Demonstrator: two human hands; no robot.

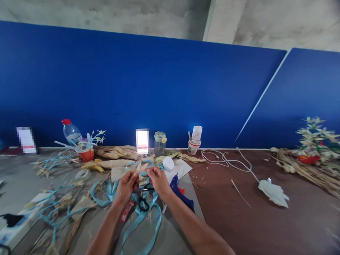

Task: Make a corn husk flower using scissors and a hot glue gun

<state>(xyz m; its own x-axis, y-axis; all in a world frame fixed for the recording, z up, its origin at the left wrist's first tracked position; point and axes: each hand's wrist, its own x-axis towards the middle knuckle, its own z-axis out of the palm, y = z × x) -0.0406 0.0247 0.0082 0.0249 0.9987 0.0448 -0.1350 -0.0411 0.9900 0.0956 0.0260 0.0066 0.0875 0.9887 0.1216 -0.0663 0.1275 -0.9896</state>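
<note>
My left hand (pixel 128 185) is closed on a small pale corn-husk flower (pixel 139 168), whose pointed petals stand up between the hands. Close beside it, my right hand (pixel 157 178) is pinched at the flower's right side; what its fingertips hold is too small to make out. Under the wrists, a loop of light-blue ribbon (pixel 141 252) lies on the table near the black handle of scissors (pixel 143 204). A dark-blue glue gun (pixel 181 194) rests just right of my right wrist. Behind the hands is a white round spool (pixel 168 163).
Husk flowers on blue-wrapped stems (pixel 54 222) spread at left, near a white power strip (pixel 24 224). A bottle (pixel 71 131), a glass jar (pixel 160 143) and a paper cup (pixel 193 146) stand along the blue partition (pixel 157 86). A white cable (pixel 230 160) and dried husks (pixel 307 170) lie at right.
</note>
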